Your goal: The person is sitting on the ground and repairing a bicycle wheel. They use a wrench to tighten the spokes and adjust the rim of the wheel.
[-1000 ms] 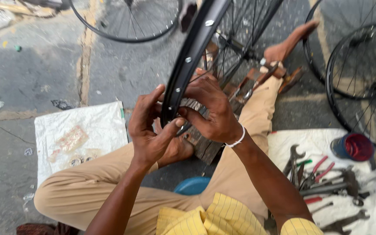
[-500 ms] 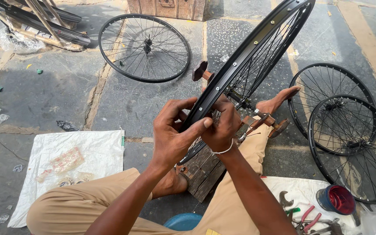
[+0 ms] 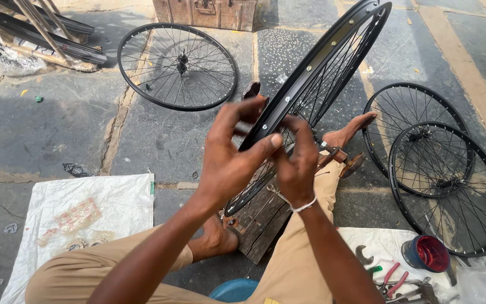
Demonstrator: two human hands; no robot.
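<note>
Between both hands [image 3: 265, 160], round black spoked rim [image 3: 333, 53].

You have one view only, from the camera on your head. It looks steeply down and forward over your own forearms and bent knees to the paved ground ahead. Your left hand [image 3: 229, 160] and right hand [image 3: 296, 166] sit close, near the middle of the picture, on the black wheel rim [image 3: 310, 79]. Farther off, toward the top edge, the view reaches a metal trunk [image 3: 206, 12]. No second view overlaps it.
</note>
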